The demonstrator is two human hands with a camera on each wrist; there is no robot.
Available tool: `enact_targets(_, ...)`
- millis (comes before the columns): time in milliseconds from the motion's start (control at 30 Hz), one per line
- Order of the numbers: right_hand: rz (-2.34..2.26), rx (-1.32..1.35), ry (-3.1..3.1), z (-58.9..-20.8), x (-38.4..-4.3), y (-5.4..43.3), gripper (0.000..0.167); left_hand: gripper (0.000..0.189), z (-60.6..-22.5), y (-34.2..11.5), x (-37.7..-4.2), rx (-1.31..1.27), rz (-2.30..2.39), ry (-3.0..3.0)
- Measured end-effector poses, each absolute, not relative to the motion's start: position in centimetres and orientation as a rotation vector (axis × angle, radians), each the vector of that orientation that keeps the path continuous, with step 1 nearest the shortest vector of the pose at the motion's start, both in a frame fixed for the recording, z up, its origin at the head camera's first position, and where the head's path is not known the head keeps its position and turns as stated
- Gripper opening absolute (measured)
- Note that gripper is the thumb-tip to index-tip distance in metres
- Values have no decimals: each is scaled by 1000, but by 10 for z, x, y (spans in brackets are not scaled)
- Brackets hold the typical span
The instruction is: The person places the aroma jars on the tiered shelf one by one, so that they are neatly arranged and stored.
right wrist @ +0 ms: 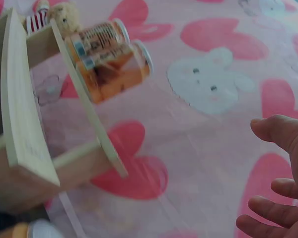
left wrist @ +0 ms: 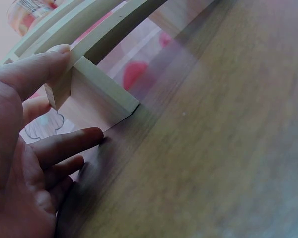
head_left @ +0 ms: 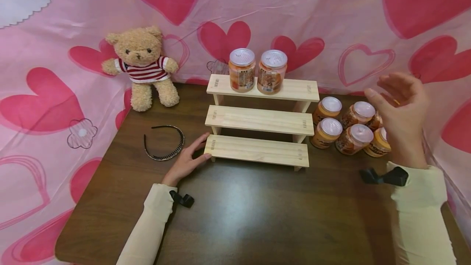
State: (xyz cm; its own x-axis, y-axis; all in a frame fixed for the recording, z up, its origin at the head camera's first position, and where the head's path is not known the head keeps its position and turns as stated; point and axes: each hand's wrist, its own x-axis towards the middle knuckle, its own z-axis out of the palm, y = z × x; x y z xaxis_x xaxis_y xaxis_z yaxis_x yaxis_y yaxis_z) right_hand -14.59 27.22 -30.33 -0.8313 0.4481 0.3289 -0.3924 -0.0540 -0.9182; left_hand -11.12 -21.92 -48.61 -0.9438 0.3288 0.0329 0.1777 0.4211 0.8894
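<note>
A three-step wooden display stand (head_left: 259, 120) stands on the table. My left hand (head_left: 187, 160) holds the left end of its lowest step, thumb (left wrist: 54, 57) at the front edge and index finger towards the back; the other fingers extend beside the leg. On the top step, two clear-lidded fruit jars (head_left: 242, 70) (head_left: 272, 72) stand upright side by side, left of the middle. My right hand (head_left: 404, 109) is raised at the right, holding nothing, its fingers loosely bent and apart. Behind and below it stand several more fruit jars (head_left: 326, 133), some partly hidden by the hand.
A teddy bear (head_left: 141, 66) in a striped sweater sits at the back left of the brown table (head_left: 235, 216). In front of it lies a black headband (head_left: 163, 158). A pink heart-patterned cloth (head_left: 346, 15) hangs behind and around the table.
</note>
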Motion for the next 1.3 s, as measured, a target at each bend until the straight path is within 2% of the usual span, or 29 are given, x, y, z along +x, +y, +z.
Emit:
enact_targets(300, 1865, -295, -1698, -325, -137, 311, 49, 68, -486, -220, -111, 444, 1551, 2512)
enact_targets(500, 1818, -358, -1689, -343, -134, 330, 44, 68, -485, -220, -111, 434, 1555, 2509)
enact_targets(800, 1681, -619, -1882, -368, -128, 351, 42, 68, -483, -219, -111, 431, 1557, 2502)
enact_targets(967, 1709, -651, -1879, -384, -125, 360, 41, 68, -483, -219, -111, 420, 1557, 2501)
enact_targets(1300, 1479, -768, -2055, -416, -124, 374, 36, 71, -483, -217, -112, 387, 1549, 2497)
